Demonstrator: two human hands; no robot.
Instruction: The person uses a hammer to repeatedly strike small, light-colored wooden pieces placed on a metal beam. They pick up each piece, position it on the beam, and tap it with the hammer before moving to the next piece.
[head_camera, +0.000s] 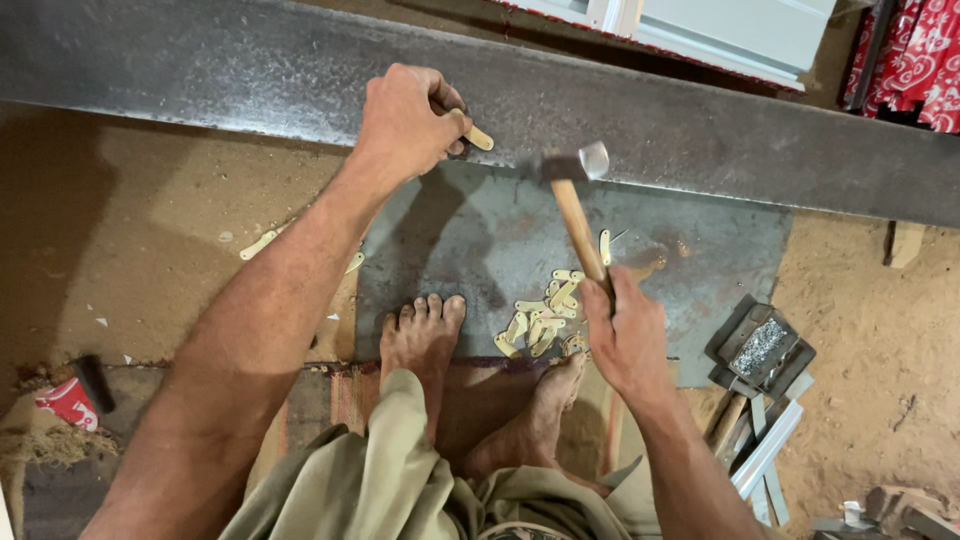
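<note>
Left hand (405, 120): closed around a small tan metal strip (476, 136), pinning it on the long dark steel beam (700, 140); only the strip's rounded end shows past the fingers, pointing toward 4 o'clock.
Right hand (625, 335): clamped on the lower end of a hammer (575, 200), at 5 o'clock from the strip.
Hammer: pale wooden handle, grey metal head blurred, raised just beside the strip at its 3 o'clock.
Strip look: flat, brass-coloured, narrow, with a rounded tip.
Loose pieces (545, 315): a heap of similar tan strips lies on the grey steel plate (700, 270), between the two bare feet (425, 335) and the right hand; a few more lie at 9 o'clock of the plate on the dirt.
Surface: the plate rests on a sandy earth floor (130, 230), with the beam across the top of the view.
Surroundings: a small metal tray of filings (762, 348) and grey metal bars at 4 o'clock; a red can (68, 402) at 8 o'clock; red patterned cloth at 1 o'clock.
</note>
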